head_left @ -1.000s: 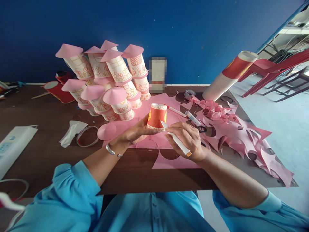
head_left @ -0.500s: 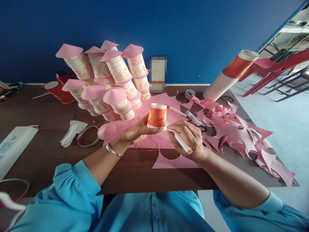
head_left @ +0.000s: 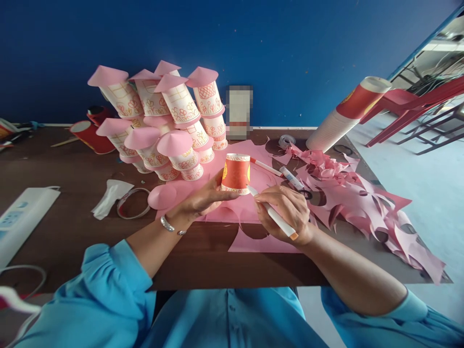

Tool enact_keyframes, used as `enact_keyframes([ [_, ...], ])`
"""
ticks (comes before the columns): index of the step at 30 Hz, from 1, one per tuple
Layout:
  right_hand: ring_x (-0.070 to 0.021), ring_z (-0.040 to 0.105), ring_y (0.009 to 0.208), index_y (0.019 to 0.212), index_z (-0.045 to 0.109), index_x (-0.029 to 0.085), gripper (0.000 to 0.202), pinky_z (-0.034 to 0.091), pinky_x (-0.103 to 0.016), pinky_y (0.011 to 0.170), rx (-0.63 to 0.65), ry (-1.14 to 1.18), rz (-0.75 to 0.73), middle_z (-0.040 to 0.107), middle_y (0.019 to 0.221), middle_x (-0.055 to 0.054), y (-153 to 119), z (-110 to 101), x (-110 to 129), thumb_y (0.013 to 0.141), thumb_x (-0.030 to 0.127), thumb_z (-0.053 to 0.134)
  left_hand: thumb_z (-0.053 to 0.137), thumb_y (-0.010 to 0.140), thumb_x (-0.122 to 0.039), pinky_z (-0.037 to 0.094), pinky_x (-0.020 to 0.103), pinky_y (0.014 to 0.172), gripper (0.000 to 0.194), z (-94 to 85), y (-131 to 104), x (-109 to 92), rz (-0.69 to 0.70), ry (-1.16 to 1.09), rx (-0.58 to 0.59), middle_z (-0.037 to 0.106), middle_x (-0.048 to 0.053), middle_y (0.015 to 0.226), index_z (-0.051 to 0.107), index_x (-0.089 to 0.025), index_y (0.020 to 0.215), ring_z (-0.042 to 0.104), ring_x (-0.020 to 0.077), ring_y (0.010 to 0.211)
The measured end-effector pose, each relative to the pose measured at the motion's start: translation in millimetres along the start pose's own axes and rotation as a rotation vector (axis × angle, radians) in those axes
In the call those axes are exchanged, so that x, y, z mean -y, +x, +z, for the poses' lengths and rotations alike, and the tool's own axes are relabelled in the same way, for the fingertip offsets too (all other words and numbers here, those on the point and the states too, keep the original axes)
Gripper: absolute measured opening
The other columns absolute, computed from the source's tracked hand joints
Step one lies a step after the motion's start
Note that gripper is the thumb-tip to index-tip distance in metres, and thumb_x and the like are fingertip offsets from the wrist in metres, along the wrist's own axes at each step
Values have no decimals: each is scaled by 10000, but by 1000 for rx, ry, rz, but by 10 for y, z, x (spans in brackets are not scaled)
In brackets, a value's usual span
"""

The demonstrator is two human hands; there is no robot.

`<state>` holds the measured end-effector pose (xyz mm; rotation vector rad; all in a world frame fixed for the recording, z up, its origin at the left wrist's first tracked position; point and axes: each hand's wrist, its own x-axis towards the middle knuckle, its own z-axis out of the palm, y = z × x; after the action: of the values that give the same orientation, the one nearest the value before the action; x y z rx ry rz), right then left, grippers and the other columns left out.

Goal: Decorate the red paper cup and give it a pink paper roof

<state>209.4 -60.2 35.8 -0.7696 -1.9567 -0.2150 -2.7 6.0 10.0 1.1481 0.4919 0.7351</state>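
A red paper cup (head_left: 236, 174) with yellow patches and white bands stands upright in my left hand (head_left: 208, 197), which grips it from the left and below. My right hand (head_left: 284, 210) is closed around a white marker (head_left: 279, 221) with an orange end. The marker's tip is at the cup's lower right side; whether it touches cannot be told. Under both hands lies pink paper (head_left: 250, 208) with round cut-outs. To the left, decorated white cup towers (head_left: 181, 106) with pink cone tops stand in a group.
Pink paper scraps (head_left: 377, 212) spread over the right side, near a leaning cup stack (head_left: 331, 128). A glue stick (head_left: 291, 178) and another marker (head_left: 266, 166) lie behind my right hand. A tape roll (head_left: 133, 203) and a white power strip (head_left: 27, 217) are left.
My right hand and the marker have moved slightly right, and the marker's tip sits a little lower beside the cup. My left hand still holds the cup.
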Motion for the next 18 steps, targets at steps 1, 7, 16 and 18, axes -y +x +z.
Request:
enact_keyframes([
  [1, -162, 700, 658, 1070, 618, 210, 198, 564, -282, 609, 0, 12, -9, 740, 805, -20, -4, 3, 1, 931, 70, 633, 895, 785, -369, 479, 532, 1154, 639, 6, 2, -2, -10, 0, -16, 684, 62, 1365, 636, -323, 1367, 596, 332, 1356],
  [7, -182, 733, 697, 1162, 646, 222, 261, 573, -295, 620, 4, 14, -16, 761, 850, -35, -62, 59, 0, 930, 105, 663, 907, 766, -329, 478, 519, 1136, 674, 10, 12, 28, -34, 25, -67, 685, 61, 1292, 579, -285, 1354, 613, 317, 1292],
  [16, -177, 735, 736, 1152, 632, 215, 198, 605, -296, 647, 16, -21, -15, 761, 882, -50, -55, 58, -5, 977, 124, 642, 954, 713, -401, 513, 401, 918, 701, -31, 31, 105, 11, 263, -119, 621, 47, 1170, 546, -249, 1263, 591, 260, 1110],
  [18, -178, 734, 735, 1147, 628, 208, 187, 611, -298, 648, 17, -32, -18, 763, 882, -55, -54, 54, -8, 980, 129, 652, 958, 705, -420, 517, 410, 914, 722, -24, 34, 100, 7, 281, -122, 617, 59, 1188, 535, -244, 1264, 589, 276, 1127],
])
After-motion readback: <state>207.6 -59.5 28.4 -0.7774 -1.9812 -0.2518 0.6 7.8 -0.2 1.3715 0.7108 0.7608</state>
